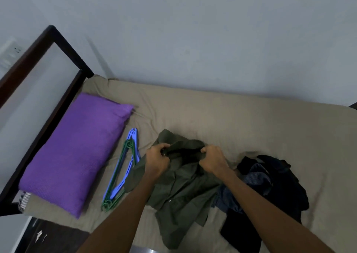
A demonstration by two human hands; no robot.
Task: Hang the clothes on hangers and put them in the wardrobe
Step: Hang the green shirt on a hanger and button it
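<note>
An olive-green shirt (179, 190) is spread on the bed (241, 121), at the centre of the view, with its lower part directed toward 6 o'clock. The upper edge of the shirt, at the collar region, is gripped by both hands. The left hand (156, 160) is closed on the fabric at the 10 o'clock side of the shirt, with the fingers curled round a bunched fold. The right hand (212, 159) is closed on the fabric at the 1 o'clock side of the shirt, with the fingers likewise curled round the cloth. A short span of darker fabric is held between the two hands.

A stack of plastic hangers (123, 171) is laid flat on the bed at 9 o'clock from the shirt; blue and green hangers are seen, one upon another, and the shirt's left edge lies just beside them. A purple pillow (75, 156) is placed further toward 9 o'clock, against the dark bed frame (58, 40).

A heap of dark clothes (270, 187) is piled at 3 o'clock from the shirt, touching its right edge; black and dark blue striped items are seen in it. The bed is covered by a beige sheet. A grey wall (193, 30) is seen at 12 o'clock.
</note>
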